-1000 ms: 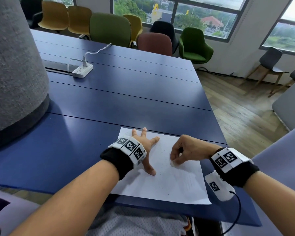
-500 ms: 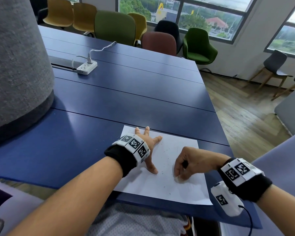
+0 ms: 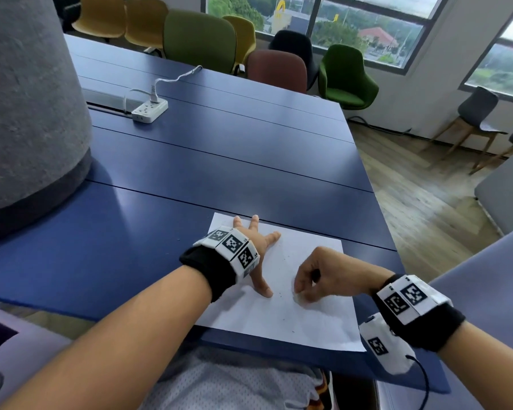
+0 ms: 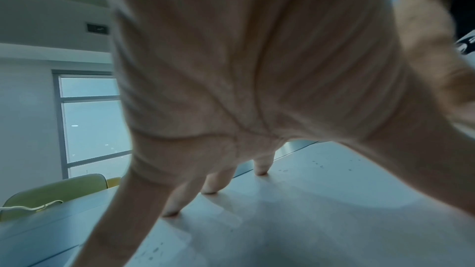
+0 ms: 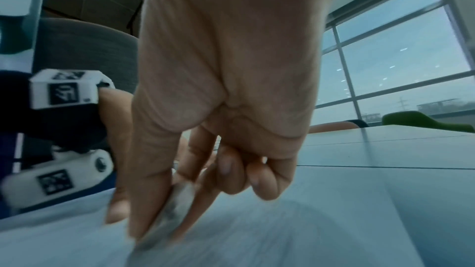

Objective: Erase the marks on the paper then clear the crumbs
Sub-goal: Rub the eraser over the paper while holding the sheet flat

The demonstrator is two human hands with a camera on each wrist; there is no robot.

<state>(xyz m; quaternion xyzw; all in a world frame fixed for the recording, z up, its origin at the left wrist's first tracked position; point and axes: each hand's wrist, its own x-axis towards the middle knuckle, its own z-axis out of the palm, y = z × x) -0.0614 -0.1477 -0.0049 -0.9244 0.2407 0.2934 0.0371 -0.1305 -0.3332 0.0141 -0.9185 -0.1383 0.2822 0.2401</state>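
Note:
A white sheet of paper (image 3: 314, 318) lies at the near edge of the blue table (image 3: 219, 161), dotted with small dark eraser crumbs (image 3: 285, 316). My left hand (image 3: 255, 247) is spread flat on the paper's left part, fingers (image 4: 213, 182) straight and pressing it down. My right hand (image 3: 311, 279) is curled, pinching a small whitish eraser (image 5: 177, 196) between thumb and fingers, its tip down on the paper (image 5: 282, 237). In the head view the eraser (image 3: 297, 297) peeks out below the fingertips. The right wrist view is blurred with motion.
A large grey felt cylinder (image 3: 27, 113) stands on the table at the left. A white power strip (image 3: 149, 109) with its cable lies further back. Coloured chairs (image 3: 200, 39) line the far side. The table's right edge drops to a wooden floor (image 3: 427, 208).
My right hand has slid the eraser toward me down the paper, then slightly left. The left hand has stayed spread on the paper.

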